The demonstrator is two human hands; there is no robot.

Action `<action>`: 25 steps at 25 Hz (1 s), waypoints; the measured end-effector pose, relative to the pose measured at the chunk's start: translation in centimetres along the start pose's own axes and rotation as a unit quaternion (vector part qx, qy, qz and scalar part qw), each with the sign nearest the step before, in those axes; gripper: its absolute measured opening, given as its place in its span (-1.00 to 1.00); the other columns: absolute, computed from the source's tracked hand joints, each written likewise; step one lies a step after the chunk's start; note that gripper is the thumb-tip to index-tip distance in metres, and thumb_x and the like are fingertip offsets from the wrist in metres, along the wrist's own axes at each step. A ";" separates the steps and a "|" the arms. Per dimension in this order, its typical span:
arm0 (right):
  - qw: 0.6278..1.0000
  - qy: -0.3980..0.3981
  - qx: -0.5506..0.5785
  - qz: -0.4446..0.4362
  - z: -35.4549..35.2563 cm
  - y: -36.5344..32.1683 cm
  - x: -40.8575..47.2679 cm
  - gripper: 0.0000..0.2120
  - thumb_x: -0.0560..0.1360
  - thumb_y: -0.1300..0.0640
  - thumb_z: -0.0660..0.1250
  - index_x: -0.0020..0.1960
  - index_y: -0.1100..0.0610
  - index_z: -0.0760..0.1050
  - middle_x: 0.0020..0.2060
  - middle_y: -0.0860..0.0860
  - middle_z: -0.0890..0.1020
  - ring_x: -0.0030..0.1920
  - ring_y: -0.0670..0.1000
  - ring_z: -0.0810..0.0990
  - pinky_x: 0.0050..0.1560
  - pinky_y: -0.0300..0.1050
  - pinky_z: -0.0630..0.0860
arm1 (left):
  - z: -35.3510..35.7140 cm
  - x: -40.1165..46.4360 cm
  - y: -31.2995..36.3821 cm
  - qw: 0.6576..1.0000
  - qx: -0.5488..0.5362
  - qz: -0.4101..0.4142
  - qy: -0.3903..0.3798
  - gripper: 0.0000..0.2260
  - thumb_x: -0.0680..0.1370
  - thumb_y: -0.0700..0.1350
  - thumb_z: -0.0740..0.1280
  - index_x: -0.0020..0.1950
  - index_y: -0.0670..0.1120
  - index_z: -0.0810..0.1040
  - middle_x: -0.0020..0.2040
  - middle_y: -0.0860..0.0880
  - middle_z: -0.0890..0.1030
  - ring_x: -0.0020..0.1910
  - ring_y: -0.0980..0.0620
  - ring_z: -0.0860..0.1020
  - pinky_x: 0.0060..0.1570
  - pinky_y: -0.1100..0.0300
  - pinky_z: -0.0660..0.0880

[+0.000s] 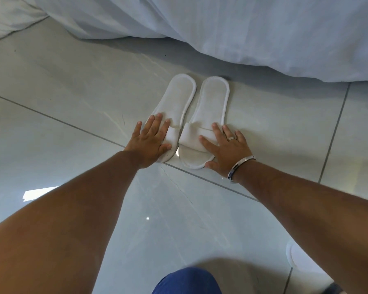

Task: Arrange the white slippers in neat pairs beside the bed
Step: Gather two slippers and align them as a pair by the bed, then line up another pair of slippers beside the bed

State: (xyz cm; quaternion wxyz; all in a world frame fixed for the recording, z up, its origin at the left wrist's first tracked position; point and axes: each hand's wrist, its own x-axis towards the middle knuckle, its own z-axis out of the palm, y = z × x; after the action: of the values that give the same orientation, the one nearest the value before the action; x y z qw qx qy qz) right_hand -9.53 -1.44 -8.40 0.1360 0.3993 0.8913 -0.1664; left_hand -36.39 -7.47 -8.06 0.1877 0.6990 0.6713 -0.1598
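Note:
Two white slippers lie side by side on the pale tiled floor, heels toward the bed. My left hand (152,141) rests flat on the toe strap of the left slipper (177,98), fingers spread. On the strap and outer edge of the right slipper (212,100) lies my right hand (225,149), also flat, wearing a ring and a silver bracelet. Neither hand grips; both press from the outer sides. Part of a third white slipper (295,257) shows at the lower right, half hidden behind my right forearm.
White bed linen (263,28) hangs down to the floor just beyond the slippers' heels. A crumpled white sheet (11,20) lies at the top left. My knee in blue cloth (187,281) is at the bottom centre. Dark grout lines cross the tiles.

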 end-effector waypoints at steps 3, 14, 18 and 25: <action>1.000 -0.011 -0.003 -0.010 -0.4 0.2 0.1 -0.22 0.42 -0.30 0.26 0.50 -0.24 -0.09 0.57 0.09 -0.14 0.55 0.19 -0.09 0.50 0.21 -0.09 | -0.3 0.1 -0.1 1.000 0.012 -0.008 -0.014 -0.35 0.61 0.27 -0.11 0.59 0.03 -0.28 0.61 -0.05 -0.27 0.58 -0.05 -0.24 0.50 -0.25 -0.18; 0.988 0.088 -0.124 -0.025 -7.6 17.4 -16.5 -0.21 0.37 -0.23 0.36 0.50 -0.02 0.17 0.49 0.22 0.25 0.46 0.32 0.25 0.39 0.32 0.22 | -5.3 2.7 19.8 0.988 0.028 0.129 0.083 -0.22 0.51 0.40 -0.08 0.62 -0.01 -0.06 0.63 -0.15 -0.06 0.59 -0.21 -0.09 0.51 -0.27 -0.09; 0.973 -0.006 -0.066 0.219 -4.4 28.8 -27.2 -0.23 0.46 -0.23 0.26 0.54 -0.04 0.01 0.56 0.20 0.04 0.53 0.29 0.02 0.46 0.26 0.03 | -3.8 3.3 36.0 0.952 0.044 0.296 0.067 -0.27 0.52 0.36 0.01 0.59 -0.02 0.18 0.60 -0.15 0.13 0.58 -0.21 0.06 0.50 -0.29 -0.03; 0.920 0.035 0.115 0.374 1.2 37.2 -26.9 -0.27 0.51 -0.22 0.17 0.55 0.02 -0.03 0.55 0.22 0.02 0.51 0.26 0.10 0.45 0.18 0.16 | 2.1 -0.1 48.0 0.833 0.149 0.531 -0.053 -0.29 0.59 0.24 0.09 0.62 -0.06 -0.05 0.63 -0.10 -0.04 0.59 -0.15 -0.12 0.49 -0.20 -0.23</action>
State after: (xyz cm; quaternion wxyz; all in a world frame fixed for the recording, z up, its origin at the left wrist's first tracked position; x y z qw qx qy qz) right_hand 36.08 3.38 -6.38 0.1099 0.7222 0.6557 -0.1907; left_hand 11.60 -9.90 -7.56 0.1724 0.9577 0.1543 -0.1711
